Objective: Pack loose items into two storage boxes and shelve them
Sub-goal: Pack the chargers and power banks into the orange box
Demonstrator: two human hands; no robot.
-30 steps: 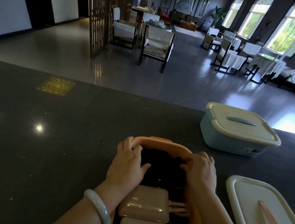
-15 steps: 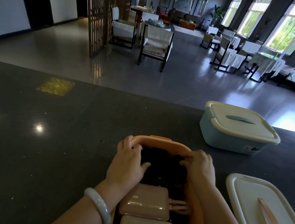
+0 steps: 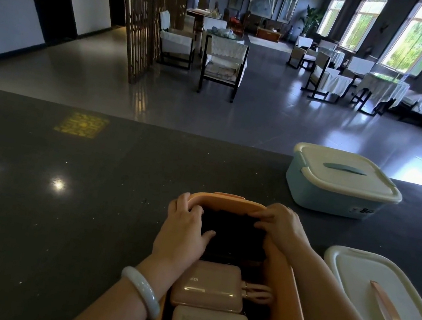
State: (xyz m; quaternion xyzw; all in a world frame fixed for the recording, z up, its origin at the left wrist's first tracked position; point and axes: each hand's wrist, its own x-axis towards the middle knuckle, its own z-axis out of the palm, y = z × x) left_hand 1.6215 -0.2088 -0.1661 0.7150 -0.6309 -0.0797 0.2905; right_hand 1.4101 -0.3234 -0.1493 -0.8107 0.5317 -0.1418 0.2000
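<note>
Between both hands (image 3: 187, 227), black item (image 3: 234, 233), orange box (image 3: 292, 285)

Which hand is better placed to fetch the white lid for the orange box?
Right hand: the white lid with the orange handle lies on its side of the orange plastic box.
</note>
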